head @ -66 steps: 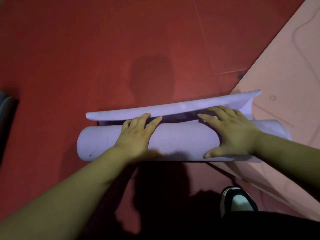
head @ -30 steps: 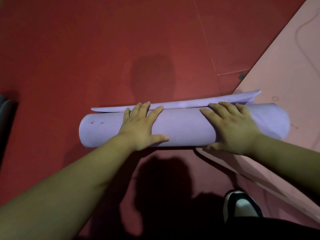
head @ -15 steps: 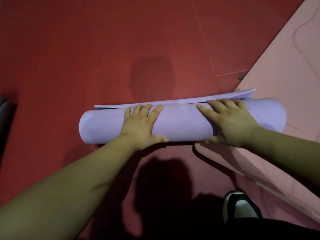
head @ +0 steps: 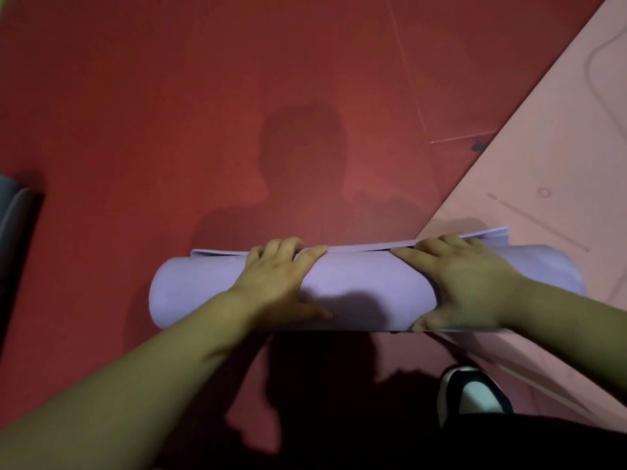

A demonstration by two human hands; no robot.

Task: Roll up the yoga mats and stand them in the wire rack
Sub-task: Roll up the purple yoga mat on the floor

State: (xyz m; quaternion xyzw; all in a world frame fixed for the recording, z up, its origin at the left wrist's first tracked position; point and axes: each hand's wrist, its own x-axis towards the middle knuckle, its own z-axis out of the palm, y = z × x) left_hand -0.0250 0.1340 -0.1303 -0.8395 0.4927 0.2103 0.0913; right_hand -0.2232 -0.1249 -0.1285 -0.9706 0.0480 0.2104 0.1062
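A lilac yoga mat [head: 363,283] lies rolled into a thick tube across the red floor, its right end over a pink mat [head: 549,164]. Only a thin strip of its loose end shows along the far side. My left hand [head: 281,283] lies flat on top of the roll left of centre, fingers reaching over the far edge. My right hand [head: 464,283] presses on the roll right of centre, fingers spread and thumb on the near side. No wire rack is in view.
The pink mat lies unrolled and fills the right side of the view. A dark grey object [head: 13,232] stands at the left edge. My shoe [head: 475,391] is on the floor just below the roll's right part.
The roll has turned away from me and taken in nearly all of the loose flap. Both hands stayed on top of it and moved forward with it.
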